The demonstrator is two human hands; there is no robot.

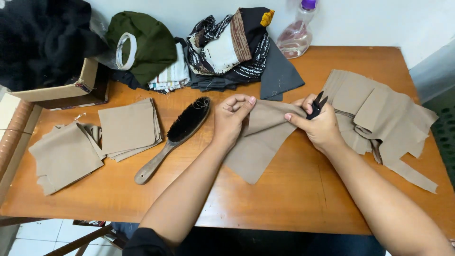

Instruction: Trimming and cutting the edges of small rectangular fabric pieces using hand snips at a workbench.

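Left hand (232,116), centre of frame: fingers curled, pinching the upper edge of a tan fabric piece (258,142). Fabric lies on the wooden table (284,189), draping from both hands down toward lower centre.

Right hand (318,124), just right of centre: clenched around small black snips (316,106), blades pointing up, thumb and forefinger also pinching the same fabric edge. Can't tell if the blades are touching the cloth.

Right of frame: loose heap of tan offcuts (379,118), touching the right hand's far side.

Left of frame: stack of cut tan squares (128,128), another tan pile (64,156) beside it.

Wooden-handled brush (173,140) with black bristles lies diagonally, just left of the left hand.

Top edge: patterned dark fabrics (232,47), green cloth (147,40), clear spray bottle (296,33), cardboard box (66,90) upper left.
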